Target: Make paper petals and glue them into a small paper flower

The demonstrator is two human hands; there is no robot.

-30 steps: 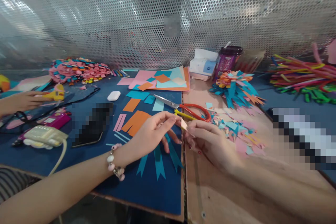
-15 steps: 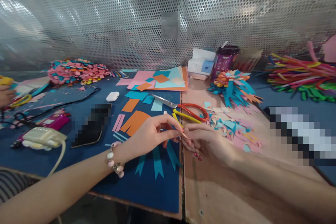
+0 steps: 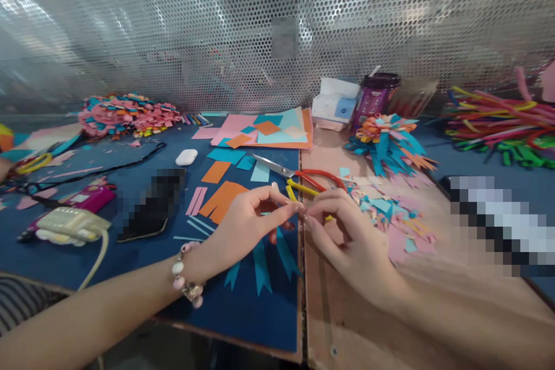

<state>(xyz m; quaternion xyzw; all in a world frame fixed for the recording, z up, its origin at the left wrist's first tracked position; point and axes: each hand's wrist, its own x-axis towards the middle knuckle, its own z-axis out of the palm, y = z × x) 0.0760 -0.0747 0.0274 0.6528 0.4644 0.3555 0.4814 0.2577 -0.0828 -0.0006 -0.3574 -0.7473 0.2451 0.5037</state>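
Observation:
My left hand (image 3: 255, 217), a beaded bracelet (image 3: 186, 274) on its wrist, is closed in a pinch. Its fingertips meet those of my right hand (image 3: 353, 237), also pinched, above the seam of the table. Between them is a small pale paper strip, mostly hidden by the fingers; a pale tip (image 3: 274, 186) shows behind my left hand. Below my left hand lie blue paper strips (image 3: 261, 269) with notched ends. Just beyond my fingers rest scissors (image 3: 277, 166) with red handles and a yellow piece (image 3: 303, 188). Cut orange paper (image 3: 223, 199) lies left of my hand.
A phone (image 3: 151, 208), an earbud case (image 3: 186, 156) and a power strip (image 3: 71, 225) lie left. Right are paper scraps (image 3: 390, 208), a paper flower (image 3: 388, 141) and another phone (image 3: 503, 219). A tissue pack (image 3: 333, 104) and a cup (image 3: 375, 98) stand behind.
My right hand's fingers have turned and curled, now pinching at the left fingertips; the pale paper, visible earlier, is mostly covered. The other person's hand at far left has withdrawn toward the edge.

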